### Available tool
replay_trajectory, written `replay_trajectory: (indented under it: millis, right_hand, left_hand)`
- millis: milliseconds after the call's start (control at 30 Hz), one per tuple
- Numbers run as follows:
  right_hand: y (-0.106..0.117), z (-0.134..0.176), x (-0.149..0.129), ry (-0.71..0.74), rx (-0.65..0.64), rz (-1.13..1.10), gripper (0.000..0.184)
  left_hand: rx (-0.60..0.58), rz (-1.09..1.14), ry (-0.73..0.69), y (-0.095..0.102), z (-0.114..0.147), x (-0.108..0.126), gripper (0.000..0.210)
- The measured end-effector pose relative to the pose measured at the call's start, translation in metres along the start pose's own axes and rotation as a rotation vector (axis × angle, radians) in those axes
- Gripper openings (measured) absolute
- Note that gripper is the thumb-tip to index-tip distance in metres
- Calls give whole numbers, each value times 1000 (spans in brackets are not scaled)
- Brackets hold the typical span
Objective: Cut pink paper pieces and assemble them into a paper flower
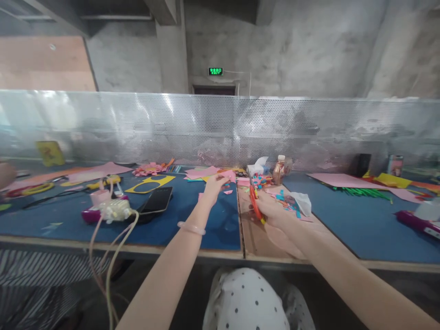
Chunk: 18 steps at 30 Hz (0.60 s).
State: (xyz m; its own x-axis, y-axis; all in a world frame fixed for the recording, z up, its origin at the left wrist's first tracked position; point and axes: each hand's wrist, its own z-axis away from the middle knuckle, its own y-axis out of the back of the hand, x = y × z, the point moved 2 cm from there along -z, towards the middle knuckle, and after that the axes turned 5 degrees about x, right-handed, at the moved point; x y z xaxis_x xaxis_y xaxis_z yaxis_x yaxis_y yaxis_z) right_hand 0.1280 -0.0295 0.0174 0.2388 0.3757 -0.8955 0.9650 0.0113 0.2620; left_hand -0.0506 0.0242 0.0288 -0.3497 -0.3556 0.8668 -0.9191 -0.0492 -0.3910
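Out over the table's middle, my left hand (213,189) pinches a piece of pink paper (228,175) between its fingertips. Small pink scraps (228,192) lie just below it on the blue surface. Closed round the handles of red-orange scissors (254,203) is my right hand (270,210), a little nearer to me and above the brown board. The scissors' blades are too blurred to make out. Blue and orange paper bits (287,200) and a crumpled white tissue (302,202) lie beyond and to the right of that hand.
Left of me are a black phone (156,201), a power strip with cords (115,210), a cut yellow sheet (151,184) and a pink paper flower (149,169). A bottle (279,169) stands at the back. A purple glue gun (415,223) lies right. Another person's hand (7,175) shows far left.
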Motion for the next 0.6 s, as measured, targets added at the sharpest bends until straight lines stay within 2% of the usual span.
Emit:
replay_trajectory:
  millis: [167, 267, 367, 433, 600]
  right_hand:
    - [-4, 12, -20, -146, -63, -304, 17]
    - [-1, 15, -31, -200, -114, -475, 12]
    - [7, 20, -31, -216, -108, -546, 19]
    - [11, 25, -27, -199, -115, -571, 27]
    - [16, 39, -23, -268, -286, -660, 28]
  left_hand:
    - [-193, 64, 112, -4, 5, 0, 27]
    - [-148, 93, 105, -3, 6, 1, 26]
    - [-75, 83, 85, -1, 6, 3, 26]
    - [-87, 29, 60, -3, 7, 4, 27]
    - [-155, -45, 29, -13, 12, 6, 30]
